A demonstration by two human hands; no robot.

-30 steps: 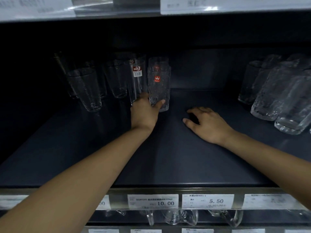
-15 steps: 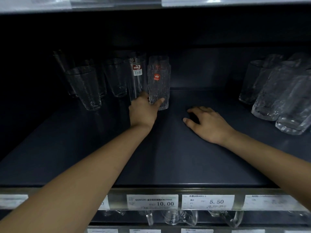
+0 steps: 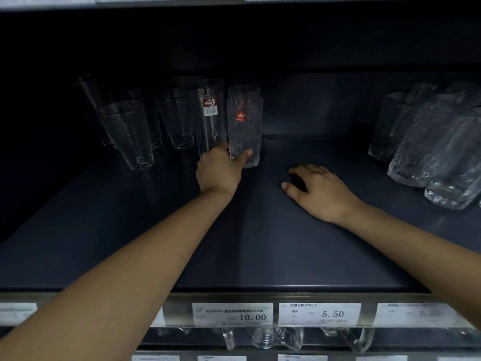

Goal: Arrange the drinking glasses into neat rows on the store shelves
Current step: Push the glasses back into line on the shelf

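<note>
On the shelf (image 3: 260, 246), left hand (image 3: 217, 174) grips one textured glass (image 3: 244, 126), right hand (image 3: 321, 192) rests.

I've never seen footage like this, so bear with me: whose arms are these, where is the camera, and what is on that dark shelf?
There is no machine here. A person wears a camera on the head that looks forward and down, so you see their own two arms reaching into a store shelf. The left hand grips the base of a textured glass with a red label, which stands upright. The right hand rests on the shelf and holds nothing. More clear glasses stand to the left, and chunky tumblers to the right. Price tags line the front edge.
</note>
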